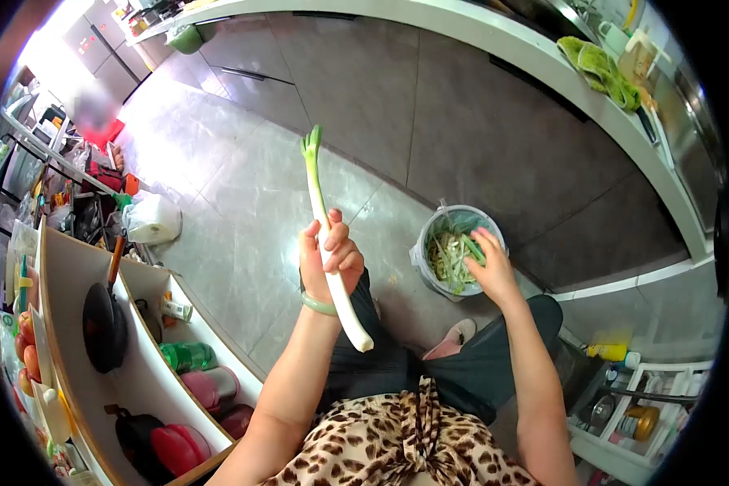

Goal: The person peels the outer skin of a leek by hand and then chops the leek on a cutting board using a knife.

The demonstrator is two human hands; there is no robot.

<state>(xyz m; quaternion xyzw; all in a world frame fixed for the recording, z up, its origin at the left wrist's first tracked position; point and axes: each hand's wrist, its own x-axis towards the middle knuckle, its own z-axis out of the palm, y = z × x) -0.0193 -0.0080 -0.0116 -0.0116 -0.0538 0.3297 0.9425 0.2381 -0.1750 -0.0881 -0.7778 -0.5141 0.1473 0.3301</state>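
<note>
My left hand (pixel 329 257) is wrapped round a long green onion (pixel 342 300), its white root end towards me and its trimmed green top pointing away. Over the rim of a lined trash bin (pixel 420 257) on the floor is my right hand (pixel 496 271). A short piece of green onion leaf (pixel 474 249) shows between its thumb and fingers, and I take it to be held there. Inside the bin lie pale and green vegetable scraps (pixel 452 263).
Grey cabinets (pixel 494 146) run along the far side under a counter with a green cloth (pixel 599 73). At left stands a shelf unit (pixel 178 324) with pans (pixel 105 328). A white rack (pixel 644 413) is at lower right. A blurred person (pixel 97 113) is at upper left.
</note>
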